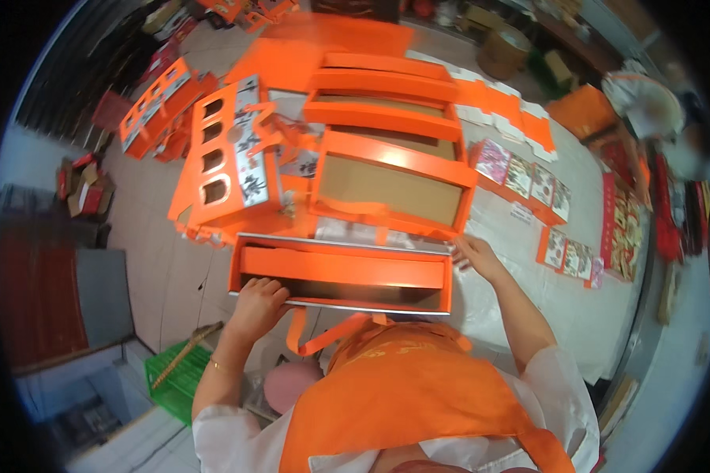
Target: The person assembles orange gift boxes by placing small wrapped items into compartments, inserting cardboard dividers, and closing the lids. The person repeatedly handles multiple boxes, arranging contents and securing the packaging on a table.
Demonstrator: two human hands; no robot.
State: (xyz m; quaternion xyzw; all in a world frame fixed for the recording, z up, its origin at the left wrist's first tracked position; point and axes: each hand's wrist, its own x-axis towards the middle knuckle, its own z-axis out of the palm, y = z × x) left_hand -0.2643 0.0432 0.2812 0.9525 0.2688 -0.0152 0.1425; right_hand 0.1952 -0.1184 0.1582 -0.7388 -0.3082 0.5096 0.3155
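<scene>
A long orange box [343,272] with pale edges lies in front of me, its hollow side up and an orange panel running along its inside. My left hand [262,306] is closed over its near wall at the left end, fingers curled over the rim. At the far right corner, my right hand [472,256] has its fingers apart, their tips at or very near the box's edge; contact is hard to make out. An orange ribbon [323,335] hangs from the near side. Just beyond the box stand several orange trays [390,189] with tan bottoms, arranged in a row.
To the left is a stack of orange cartons with cut-out windows [221,150]. Small patterned boxes [528,177] and flat orange-and-white pieces [501,110] lie on the right of the white table [497,307]. A green crate [170,378] sits low at the left.
</scene>
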